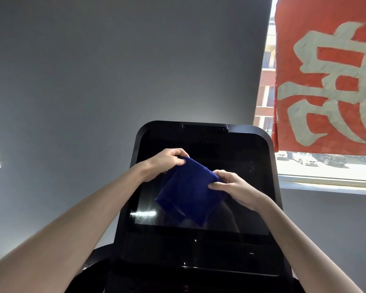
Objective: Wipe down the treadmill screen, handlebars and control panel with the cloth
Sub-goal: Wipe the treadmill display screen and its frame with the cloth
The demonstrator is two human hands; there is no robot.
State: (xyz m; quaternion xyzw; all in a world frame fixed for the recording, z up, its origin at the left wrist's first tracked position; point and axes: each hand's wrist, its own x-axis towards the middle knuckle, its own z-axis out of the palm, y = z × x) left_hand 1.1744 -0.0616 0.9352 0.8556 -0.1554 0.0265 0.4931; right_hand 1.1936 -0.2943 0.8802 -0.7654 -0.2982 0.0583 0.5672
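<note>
Both hands hold up a dark blue cloth [187, 191] in front of the black treadmill screen [247, 199]. The left hand [167, 163] pinches its top corner and the right hand [230, 187] pinches its right corner. The cloth hangs like a diamond, its long way slanting from upper left down to lower right

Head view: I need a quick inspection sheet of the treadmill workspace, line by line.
Surface: treadmill screen is dark, with a glare streak at lower left.
Job's things: blue cloth is folded and held in front of the screen, contact unclear; control panel sits below, dark.
Clutter: nothing seen.
Grippers: left hand pinches the cloth's top corner; right hand pinches its right edge.
Cables: nothing seen.
Surroundings: grey wall; window at right, with a red banner; parked cars outside.
</note>
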